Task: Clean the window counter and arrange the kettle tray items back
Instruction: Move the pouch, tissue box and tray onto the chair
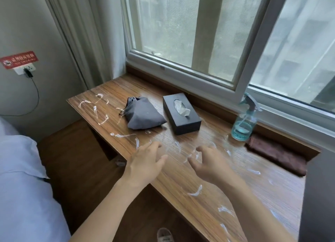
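Note:
A wooden window counter (181,176) runs under the window, streaked with several white smears (195,192). On it lie a grey drawstring pouch (143,114), a black tissue box (181,113) with a tissue sticking out, a blue spray bottle (244,122) and a folded brown cloth (277,154). My left hand (146,162) hovers over the counter's front edge with fingers relaxed and holds nothing. My right hand (208,162) hovers beside it, fingers loosely curled and holding nothing. No kettle or tray is in view.
The window frame (181,69) borders the counter's far side. A curtain (87,38) hangs at the left corner. A wall socket with a plugged cable (27,72) sits on the left wall. A bed with pale sheets (21,178) stands at the lower left.

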Demonstrator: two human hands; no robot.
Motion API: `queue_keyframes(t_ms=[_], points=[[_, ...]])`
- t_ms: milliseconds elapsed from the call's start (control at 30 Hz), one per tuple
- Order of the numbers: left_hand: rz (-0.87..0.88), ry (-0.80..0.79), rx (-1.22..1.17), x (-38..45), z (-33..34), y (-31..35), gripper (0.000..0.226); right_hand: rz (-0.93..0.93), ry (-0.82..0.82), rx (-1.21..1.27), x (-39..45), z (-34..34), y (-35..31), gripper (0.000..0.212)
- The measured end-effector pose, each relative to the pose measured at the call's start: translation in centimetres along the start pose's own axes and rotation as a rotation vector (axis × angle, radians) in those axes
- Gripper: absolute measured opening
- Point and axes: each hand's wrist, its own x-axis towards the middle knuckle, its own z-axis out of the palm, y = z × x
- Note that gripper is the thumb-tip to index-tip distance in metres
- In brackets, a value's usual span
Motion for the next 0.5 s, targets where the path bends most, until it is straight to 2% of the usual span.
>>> queue_keyframes(t_ms=[100,300,367,500], points=[[0.024,-0.013,0.009,4.7,-0.9,-2.2,0.045,0.006,-0.002,0.013,5.7,0.0,-1.7,0.059],[0.020,-0.009,0.035,15.0,-3.6,-7.1,0.042,0.058,0.088,-0.069,17.2,-0.1,-4.6,0.075],[-0.009,-0.004,0.008,18.0,-4.2,-8.5,0.043,0.083,0.091,-0.099,20.0,-0.1,-5.0,0.085],[-0.080,-0.046,-0.101,23.8,-5.0,-11.4,0.041,0.163,-0.009,-0.181,24.5,0.9,-5.5,0.120]])
